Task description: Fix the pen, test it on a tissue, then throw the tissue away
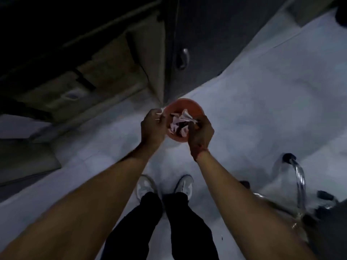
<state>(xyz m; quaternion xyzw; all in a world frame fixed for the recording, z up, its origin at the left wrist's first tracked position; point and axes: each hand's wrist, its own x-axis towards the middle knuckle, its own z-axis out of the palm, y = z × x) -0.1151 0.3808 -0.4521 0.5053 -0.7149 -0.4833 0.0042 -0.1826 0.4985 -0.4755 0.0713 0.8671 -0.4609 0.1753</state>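
Note:
A round red bin (183, 104) stands on the pale floor in front of my feet, with crumpled white tissues (178, 122) inside. My right hand (201, 136) hovers over the bin's right rim and its fingertips pinch the corner of a white tissue (186, 114) that lies on top of the pile. My left hand (152, 126) is at the bin's left rim with its fingers curled, and a small white scrap (162, 110) shows at its fingertips. No pen is visible.
A dark cabinet door with a metal handle (183, 59) rises right behind the bin. Dim furniture fills the left. A chrome-framed chair (298, 177) stands at the right. My white shoes (146, 186) and dark trousers are below.

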